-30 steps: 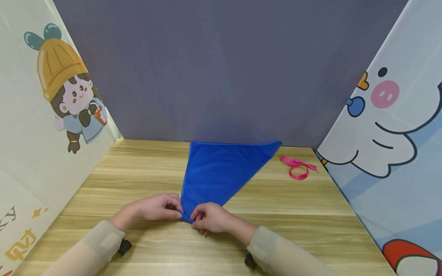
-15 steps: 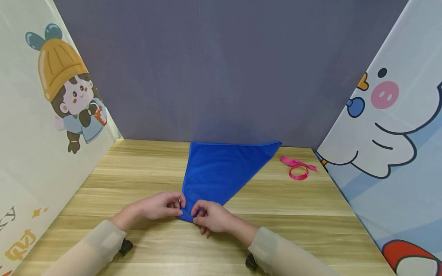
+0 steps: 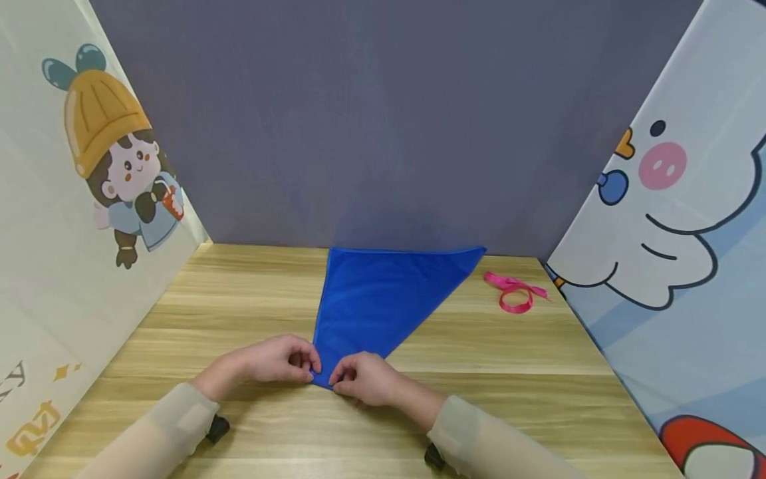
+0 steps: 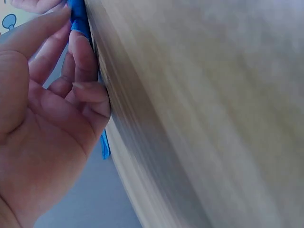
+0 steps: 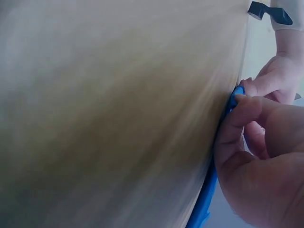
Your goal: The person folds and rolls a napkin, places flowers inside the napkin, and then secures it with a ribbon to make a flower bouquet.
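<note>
A blue cloth (image 3: pixel 377 299) lies on the wooden table with its slanted edge facing right and its narrow end toward me. At the left corner of that near end, my left hand (image 3: pixel 278 359) pinches the rim between thumb and fingertips. My right hand (image 3: pixel 371 379) pinches the same short edge a little to the right. In the left wrist view, a thick blue roll or fold of the cloth (image 4: pixel 78 16) shows at the left fingertips. The right wrist view has the cloth's blue edge (image 5: pixel 204 199) running along the tabletop beneath the right hand.
A loosely looped pink ribbon (image 3: pixel 516 293) lies at the back right of the table (image 3: pixel 239 299). A grey wall (image 3: pixel 359 120) rises right behind the cloth's far edge. Printed white panels stand at both sides.
Half a second ago the fingers of both hands were raised more loosely over the near edge; now they are down on it again. The far part of the cloth and the ribbon stay put.
</note>
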Demonstrator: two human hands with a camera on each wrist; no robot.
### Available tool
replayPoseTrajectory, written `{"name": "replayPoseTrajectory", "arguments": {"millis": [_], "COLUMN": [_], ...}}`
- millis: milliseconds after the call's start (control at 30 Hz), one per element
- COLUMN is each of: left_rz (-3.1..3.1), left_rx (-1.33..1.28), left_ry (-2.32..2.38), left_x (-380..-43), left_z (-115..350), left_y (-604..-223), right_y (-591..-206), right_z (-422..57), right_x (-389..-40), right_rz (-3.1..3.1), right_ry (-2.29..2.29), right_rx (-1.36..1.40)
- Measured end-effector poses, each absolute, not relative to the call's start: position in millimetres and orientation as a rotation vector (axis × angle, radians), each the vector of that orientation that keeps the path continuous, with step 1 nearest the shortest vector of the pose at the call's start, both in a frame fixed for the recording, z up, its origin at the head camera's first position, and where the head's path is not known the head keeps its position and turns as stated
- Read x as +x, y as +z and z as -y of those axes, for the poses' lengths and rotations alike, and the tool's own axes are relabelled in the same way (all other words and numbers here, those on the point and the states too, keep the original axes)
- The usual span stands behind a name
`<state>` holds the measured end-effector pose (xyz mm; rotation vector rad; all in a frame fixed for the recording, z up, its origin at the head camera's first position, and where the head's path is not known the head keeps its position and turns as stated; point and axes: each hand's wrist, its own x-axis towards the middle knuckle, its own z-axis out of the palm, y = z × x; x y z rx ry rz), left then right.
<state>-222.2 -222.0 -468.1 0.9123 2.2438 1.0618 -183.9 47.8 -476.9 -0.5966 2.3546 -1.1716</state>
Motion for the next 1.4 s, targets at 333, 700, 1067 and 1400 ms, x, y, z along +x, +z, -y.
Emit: {"name": "replayPoseTrajectory", "arguments": {"millis": [333,700,1067,1400], "left_rz": [-2.260,-2.317,-2.305,-2.214], "left_rx": [0.889,0.999,1.092,0.896], "left_ry": [1.011,0.984,0.966,1.016], "left_x": [-225,-226,-232,-236], "left_z": [223,224,223,216], "left_y": [-465,-467,-468,-464], "right_y": [-474,-476,-476,-476], "right_z": [-50,-52,-51,-51], "right_x": [-186,-190,-192,-193], "right_rz": [-2.401,-2.531,-2.519,-2.511], "right_ry": [-1.091,-0.960,-0.948,-0.959], "right_rx": [-0.640,-0.744,-0.889,-0.820]}}
